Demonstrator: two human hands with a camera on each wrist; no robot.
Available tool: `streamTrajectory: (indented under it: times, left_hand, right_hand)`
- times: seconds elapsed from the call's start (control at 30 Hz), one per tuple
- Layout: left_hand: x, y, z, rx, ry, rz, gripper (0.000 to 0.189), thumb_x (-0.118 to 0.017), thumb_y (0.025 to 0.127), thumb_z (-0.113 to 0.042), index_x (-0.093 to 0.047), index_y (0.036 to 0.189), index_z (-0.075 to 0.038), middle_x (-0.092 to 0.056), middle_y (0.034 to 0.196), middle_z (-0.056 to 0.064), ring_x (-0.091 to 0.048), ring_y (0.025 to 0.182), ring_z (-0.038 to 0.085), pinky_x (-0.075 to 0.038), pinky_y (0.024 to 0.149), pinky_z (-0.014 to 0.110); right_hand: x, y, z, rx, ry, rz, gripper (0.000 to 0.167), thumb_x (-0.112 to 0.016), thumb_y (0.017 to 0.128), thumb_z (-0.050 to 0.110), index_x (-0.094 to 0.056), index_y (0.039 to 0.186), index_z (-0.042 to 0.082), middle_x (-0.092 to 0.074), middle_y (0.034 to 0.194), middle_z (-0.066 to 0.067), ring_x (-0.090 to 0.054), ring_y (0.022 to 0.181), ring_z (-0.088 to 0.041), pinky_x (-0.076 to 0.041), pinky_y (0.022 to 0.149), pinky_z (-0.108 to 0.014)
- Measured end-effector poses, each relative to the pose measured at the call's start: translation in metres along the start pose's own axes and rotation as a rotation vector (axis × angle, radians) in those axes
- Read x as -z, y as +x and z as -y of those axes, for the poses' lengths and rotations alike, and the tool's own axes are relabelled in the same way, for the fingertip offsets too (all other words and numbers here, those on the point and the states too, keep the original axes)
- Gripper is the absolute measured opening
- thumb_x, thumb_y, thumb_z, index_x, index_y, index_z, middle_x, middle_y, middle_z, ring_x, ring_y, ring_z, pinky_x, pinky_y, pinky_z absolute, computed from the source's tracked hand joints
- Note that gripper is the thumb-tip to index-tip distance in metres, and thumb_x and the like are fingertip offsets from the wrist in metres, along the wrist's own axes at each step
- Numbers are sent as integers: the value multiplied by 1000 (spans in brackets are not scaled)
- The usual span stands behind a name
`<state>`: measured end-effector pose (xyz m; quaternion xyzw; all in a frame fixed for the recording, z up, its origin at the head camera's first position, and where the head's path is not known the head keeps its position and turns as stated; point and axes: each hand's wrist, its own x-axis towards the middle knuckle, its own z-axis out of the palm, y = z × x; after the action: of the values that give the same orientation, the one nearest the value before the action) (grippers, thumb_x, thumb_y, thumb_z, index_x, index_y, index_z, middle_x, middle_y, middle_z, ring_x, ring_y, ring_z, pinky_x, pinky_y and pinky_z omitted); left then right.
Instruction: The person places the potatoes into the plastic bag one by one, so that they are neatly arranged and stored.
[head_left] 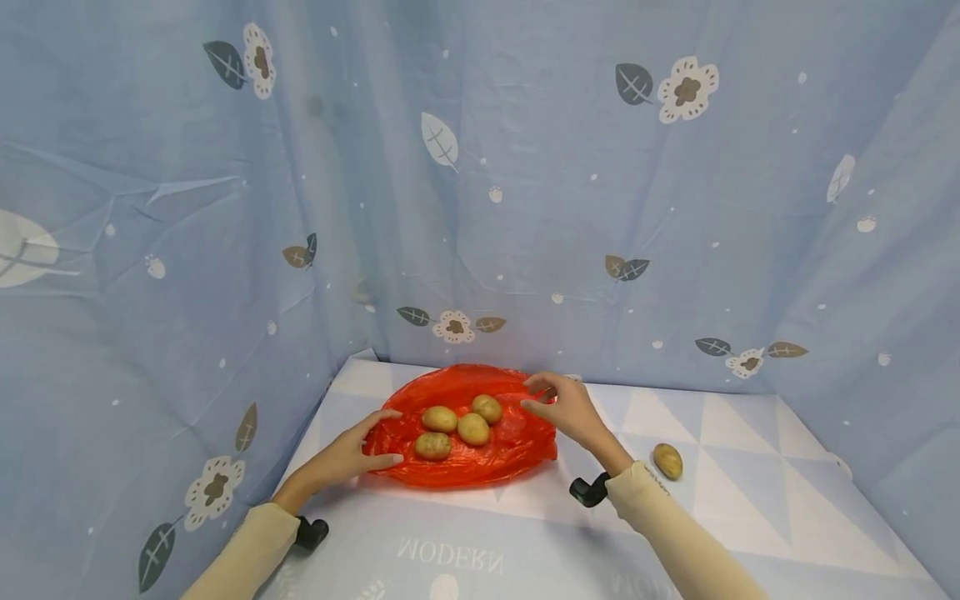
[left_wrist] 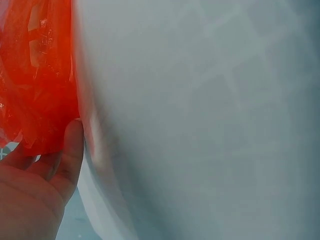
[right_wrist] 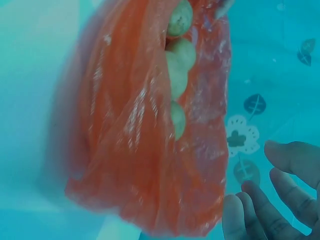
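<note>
A red plastic bag (head_left: 480, 471) lies spread on the table, its mouth gaping. Several potatoes (head_left: 473, 429) sit together inside it; the right wrist view shows some of these potatoes (right_wrist: 181, 19) through the opening. At the bag's left end is my left hand (head_left: 341, 454), thumb and fingers spread apart. In the left wrist view, the left hand (left_wrist: 35, 192) touches the red plastic with its fingertips. My right hand (head_left: 568, 408) hovers by the far right rim, fingers loosely bent and holding nothing. The right wrist view shows that hand (right_wrist: 285, 195) beside the bag (right_wrist: 130, 150).
A single potato (head_left: 667, 461) lies on the table to the right of my right forearm. The patterned tablecloth (head_left: 750, 492) covers the tabletop. Blue floral curtains (head_left: 555, 208) enclose the table at the back and both sides. Dark devices (head_left: 589, 490) are strapped at both wrists.
</note>
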<state>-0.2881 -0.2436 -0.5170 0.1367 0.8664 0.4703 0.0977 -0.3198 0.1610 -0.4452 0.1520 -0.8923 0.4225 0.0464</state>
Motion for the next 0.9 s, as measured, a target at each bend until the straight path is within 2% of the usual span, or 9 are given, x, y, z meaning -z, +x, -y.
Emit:
streamTrajectory:
  times: [0.13, 0.4, 0.67, 0.9]
  left_hand:
    - [0, 1, 1, -1, 1, 1, 77, -83, 87, -40, -44, 152, -27, -35, 161, 18, -33, 146, 44, -33, 111, 69]
    - [-1, 1, 0, 15, 10, 4, 77, -82, 88, -37, -42, 153, -25, -35, 161, 19, -35, 144, 46, -37, 108, 69]
    - [0, 2, 0, 31, -5, 5, 77, -82, 88, -37, -42, 153, -26, -33, 162, 19, -33, 146, 46, -33, 111, 69]
    - [0, 1, 0, 2, -1, 8, 78, -83, 87, -39, -43, 152, -25, -37, 160, 18, -37, 143, 45, -34, 111, 68]
  right_hand:
    - [10, -9, -7, -5, -11, -6, 37, -83, 89, 22, -72, 121, 7, -73, 115, -11, -66, 94, -23, -59, 73, -32]
    - [23, -22, -25, -13, -17, -6, 33, -82, 89, 21, -72, 119, 9, -73, 110, -6, -66, 90, -20, -58, 69, -31]
    - [31, -38, -36, -80, 5, -20, 35, -83, 88, 19, -71, 120, 11, -73, 111, -7, -66, 91, -21, -57, 70, -31]
    - [39, -51, -54, -125, -7, -48, 34, -84, 88, 23, -71, 118, 16, -73, 111, -5, -65, 91, -19, -56, 72, -32]
